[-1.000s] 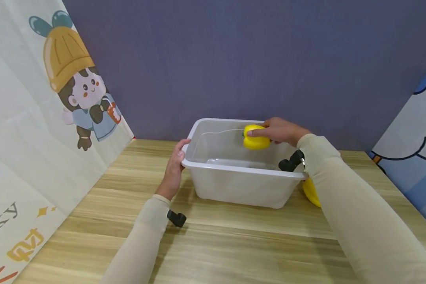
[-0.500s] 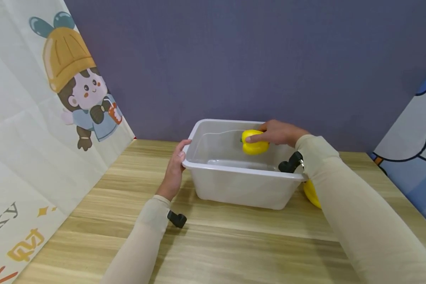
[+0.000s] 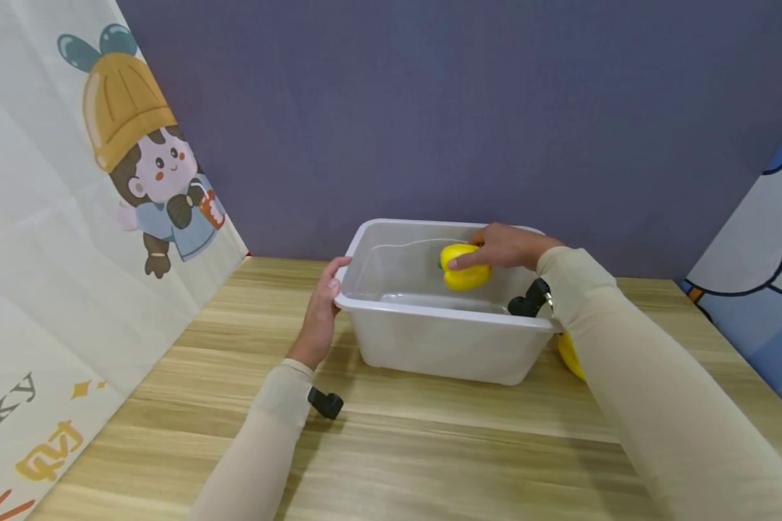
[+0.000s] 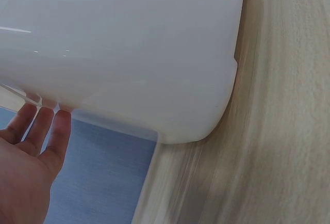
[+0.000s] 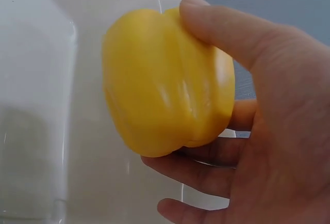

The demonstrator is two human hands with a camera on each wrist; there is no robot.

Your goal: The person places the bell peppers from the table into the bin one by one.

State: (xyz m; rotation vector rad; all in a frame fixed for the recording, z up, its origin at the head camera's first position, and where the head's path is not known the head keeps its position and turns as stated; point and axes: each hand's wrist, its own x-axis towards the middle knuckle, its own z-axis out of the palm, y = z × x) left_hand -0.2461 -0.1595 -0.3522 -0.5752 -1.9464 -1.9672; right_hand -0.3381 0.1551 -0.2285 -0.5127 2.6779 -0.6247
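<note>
A light grey plastic tub (image 3: pixel 443 346) stands on the wooden table. At its left end my left hand (image 3: pixel 319 311) holds the rim; in the left wrist view its fingers (image 4: pixel 44 126) rest against the outer wall just under that rim. My right hand (image 3: pixel 508 246) reaches in over the back right of the tub and grips a yellow bell pepper (image 3: pixel 464 275). The right wrist view shows the pepper (image 5: pixel 160 84) between the thumb on one side and the fingers beneath, above the tub's floor. The pepper's green stem points left.
Another yellow object (image 3: pixel 570 356), mostly hidden by the right sleeve, lies on the table (image 3: pixel 443 449) beside the tub's right end. A dark blue-grey partition (image 3: pixel 430 108) rises behind the tub. Printed cartoon sheets (image 3: pixel 39 217) hang at both sides.
My right hand has lowered the bell pepper deeper into the tub and slightly to the left. The left hand stays on the rim, and the tub stands where it was.
</note>
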